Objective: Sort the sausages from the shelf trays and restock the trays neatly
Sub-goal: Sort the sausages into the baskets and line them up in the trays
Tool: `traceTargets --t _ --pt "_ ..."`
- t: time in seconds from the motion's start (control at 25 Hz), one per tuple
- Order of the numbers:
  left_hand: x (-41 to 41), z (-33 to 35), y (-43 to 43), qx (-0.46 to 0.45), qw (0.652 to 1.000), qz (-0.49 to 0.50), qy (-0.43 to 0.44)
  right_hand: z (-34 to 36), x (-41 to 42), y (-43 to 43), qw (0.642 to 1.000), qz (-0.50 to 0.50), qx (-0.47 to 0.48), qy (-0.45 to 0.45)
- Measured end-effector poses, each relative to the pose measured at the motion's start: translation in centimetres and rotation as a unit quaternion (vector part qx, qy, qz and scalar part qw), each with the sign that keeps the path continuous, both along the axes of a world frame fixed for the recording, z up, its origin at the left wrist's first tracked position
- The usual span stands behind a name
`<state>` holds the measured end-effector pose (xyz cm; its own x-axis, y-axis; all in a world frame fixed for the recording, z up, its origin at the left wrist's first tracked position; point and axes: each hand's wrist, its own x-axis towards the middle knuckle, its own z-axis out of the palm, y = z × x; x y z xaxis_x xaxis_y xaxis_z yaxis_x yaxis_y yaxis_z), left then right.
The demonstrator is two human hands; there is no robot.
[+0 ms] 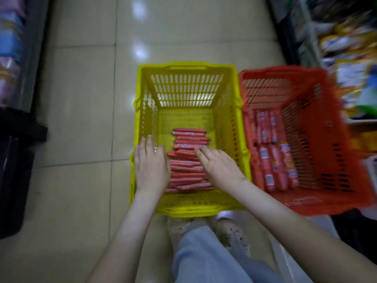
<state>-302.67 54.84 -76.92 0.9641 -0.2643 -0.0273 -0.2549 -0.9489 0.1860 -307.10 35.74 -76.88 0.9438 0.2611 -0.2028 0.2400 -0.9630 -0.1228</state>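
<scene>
A yellow basket point(187, 69) stands on the floor and holds a stack of several thin red sausages point(190, 139) lying crosswise. My left hand point(151, 166) lies flat against the left end of the stack, fingers apart. From the right, my right hand point(219, 167) rests on top of the stack, its fingertips touching a sausage in the middle. Neither hand is closed around anything. To the right, a red basket point(318, 144) holds several thicker red sausages point(273, 166) in two rows.
The baskets sit side by side on a pale tiled floor point(81, 99). Shelves of packaged goods point(346, 48) rise at the right, blurred. A dark shelf base point(16, 160) runs along the left. My legs and shoes point(208, 242) are just behind the yellow basket.
</scene>
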Motion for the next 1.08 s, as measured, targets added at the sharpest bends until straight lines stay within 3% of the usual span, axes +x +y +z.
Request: traceTargets --t 0.12,0.32,0.48,0.64,0.72,0.88,1.0,1.08 --pt "-3.2 5.2 -5.3 -0.092 0.989 -0.111 -0.009 8.6 -5.9 -4.1 0.995 -0.048 -0.024 -0.086" --pt "-11.4 13.2 -12.6 -0.14 0.947 -0.289 -0.009 18.1 -18.3 -10.9 0.973 -0.185 -0.076 -0.114" --pt "-17.2 14.9 -18.3 -0.114 0.911 -0.397 0.002 19.5 -27.7 -15.5 0.947 -0.297 -0.056 -0.108" --pt "-24.8 12.3 -25.5 -0.067 0.856 -0.512 0.029 16.3 -40.1 -19.1 0.9 -0.429 -0.025 -0.069" --pt "-29.4 9.1 -28.8 -0.053 0.824 -0.557 0.082 12.9 -46.8 -20.0 0.862 -0.504 0.016 -0.046" --pt "-38.3 1.1 -33.8 -0.002 0.762 -0.633 0.135 5.2 -59.4 -18.7 0.728 -0.678 0.1 0.029" --pt "-44.8 -5.8 -35.5 0.034 0.686 -0.704 0.179 -1.9 -66.5 -16.4 0.654 -0.743 0.089 0.115" --pt "-47.7 -10.1 -35.2 0.086 0.641 -0.747 0.154 -7.1 -69.9 -14.6 0.58 -0.788 0.131 0.16"
